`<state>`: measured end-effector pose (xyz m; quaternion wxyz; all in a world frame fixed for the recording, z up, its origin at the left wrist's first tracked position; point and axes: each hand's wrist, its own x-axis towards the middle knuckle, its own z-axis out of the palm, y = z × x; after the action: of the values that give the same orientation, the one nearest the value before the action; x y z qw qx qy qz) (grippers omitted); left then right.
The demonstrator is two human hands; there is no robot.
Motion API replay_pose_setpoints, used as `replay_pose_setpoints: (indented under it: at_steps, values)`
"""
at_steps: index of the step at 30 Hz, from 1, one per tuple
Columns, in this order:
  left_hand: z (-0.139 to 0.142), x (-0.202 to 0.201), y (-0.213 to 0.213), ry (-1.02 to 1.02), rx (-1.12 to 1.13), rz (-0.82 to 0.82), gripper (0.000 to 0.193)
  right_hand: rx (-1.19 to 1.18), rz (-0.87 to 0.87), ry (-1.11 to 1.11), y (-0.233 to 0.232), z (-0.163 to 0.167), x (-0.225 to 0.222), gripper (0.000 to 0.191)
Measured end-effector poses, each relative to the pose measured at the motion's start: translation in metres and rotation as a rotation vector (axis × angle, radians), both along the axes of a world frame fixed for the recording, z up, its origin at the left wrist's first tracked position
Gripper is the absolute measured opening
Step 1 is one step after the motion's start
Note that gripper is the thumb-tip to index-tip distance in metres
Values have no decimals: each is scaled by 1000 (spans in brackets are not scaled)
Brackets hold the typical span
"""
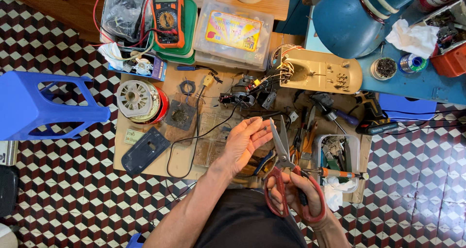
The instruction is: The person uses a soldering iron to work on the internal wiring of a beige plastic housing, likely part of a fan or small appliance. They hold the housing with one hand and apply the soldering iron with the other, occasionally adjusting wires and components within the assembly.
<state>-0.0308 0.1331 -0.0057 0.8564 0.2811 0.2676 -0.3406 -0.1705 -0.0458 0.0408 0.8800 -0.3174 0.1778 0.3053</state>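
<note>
My right hand (295,193) grips a pair of red-handled scissors (282,156), blades open and pointing up toward my left hand. With thumb and fingers, my left hand (245,142) pinches a thin wire end (264,127) just left of the blade tips. A black cable (196,131) runs across the wooden board (145,166) below. Both hands hover above the board's near edge.
A beige appliance housing (323,73) with loose wires, a motor part (137,100), an orange multimeter (167,15), a clear plastic box (233,34), a soldering iron (335,172) on a tool tub, a blue stool (39,104) and a blue table (417,83) surround the board.
</note>
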Motion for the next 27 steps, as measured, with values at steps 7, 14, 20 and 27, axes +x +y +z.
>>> replay_pose_setpoints:
  at_steps: [7,14,20,27]
  values:
    - [-1,2,4,7,-10,9,25,-460,-58,215,-17,-28,-20,57]
    - [2,2,8,77,-60,16,20,-1078,481,282,27,-102,11,69]
    - [5,2,11,77,-107,20,19,-1488,632,165,80,-149,35,80]
    - [10,5,13,23,-7,6,20,-1470,468,-328,77,-116,34,61]
